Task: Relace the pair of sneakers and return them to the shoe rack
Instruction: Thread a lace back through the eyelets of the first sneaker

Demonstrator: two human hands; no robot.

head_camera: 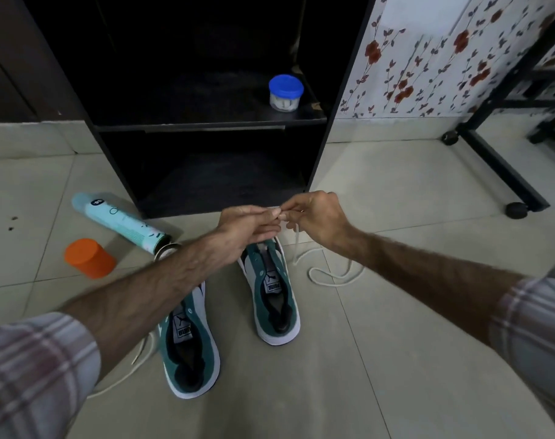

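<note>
Left hand: your grip pinches the lace tip.
Right hand: pinched on the same lace, which trails onto the floor.
Sneakers: side by side on the floor, before the shoe rack.

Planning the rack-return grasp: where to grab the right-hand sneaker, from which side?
Take the right sneaker at the heel collar, from above and from the person's side. It stands upright on the floor, heel nearest the wearer, its mouth open and unlaced, so fingers can likely hook inside. Both hands, left hand and right hand, pinch the white lace over the toe.
</note>
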